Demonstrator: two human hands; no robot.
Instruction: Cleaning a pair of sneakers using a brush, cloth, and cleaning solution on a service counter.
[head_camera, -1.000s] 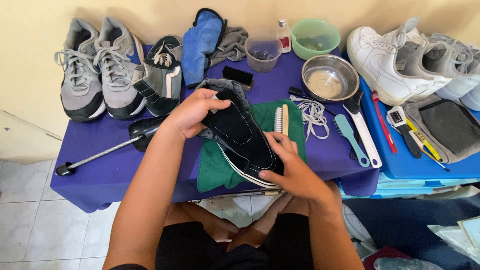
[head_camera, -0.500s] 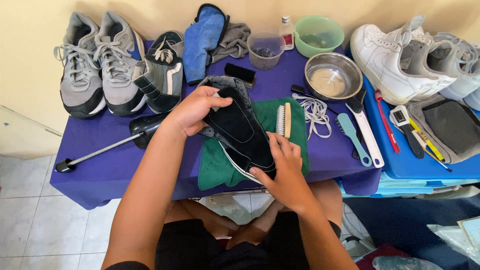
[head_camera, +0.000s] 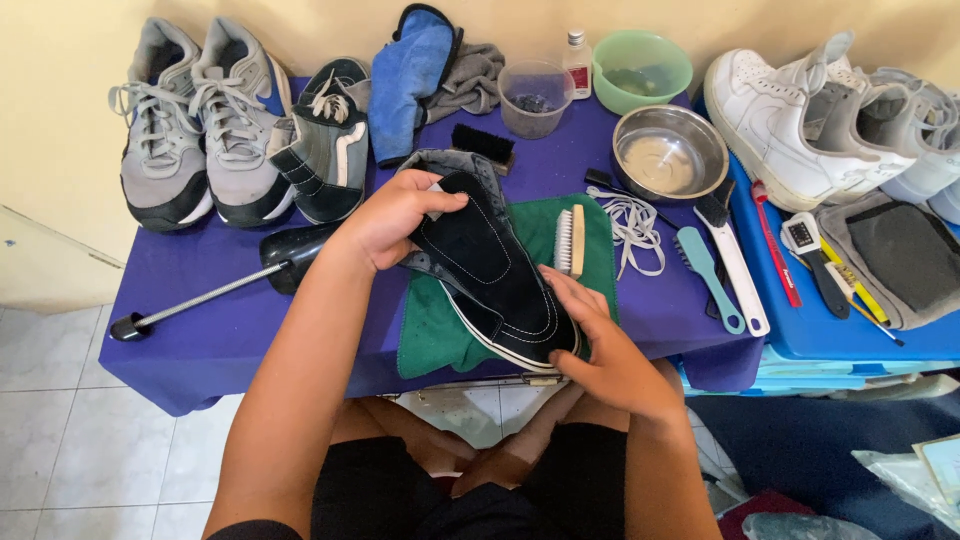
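Note:
A dark navy suede sneaker (head_camera: 490, 270) with white stitching and a white sole lies tilted over a green cloth (head_camera: 425, 330). My left hand (head_camera: 390, 222) grips its heel end, fingers wrapped over the collar. My right hand (head_camera: 610, 350) rests against the toe end, fingers pressed along the sole's edge. A wooden brush with pale bristles (head_camera: 570, 240) lies on the green cloth just beyond my right hand.
On the purple-covered table (head_camera: 210, 330): grey running shoes (head_camera: 195, 125), another dark sneaker (head_camera: 325, 145), a black shoe tree (head_camera: 215, 290), blue and grey cloths (head_camera: 420, 75), a black brush (head_camera: 482, 145), plastic cup, small bottle, green bowl (head_camera: 640, 70), steel bowl (head_camera: 668, 152), white laces, several brushes. White sneakers (head_camera: 800, 115) stand at right.
My right hand slid up the side of the sneaker, then back down to the toe end. The left hand kept its hold on the heel.

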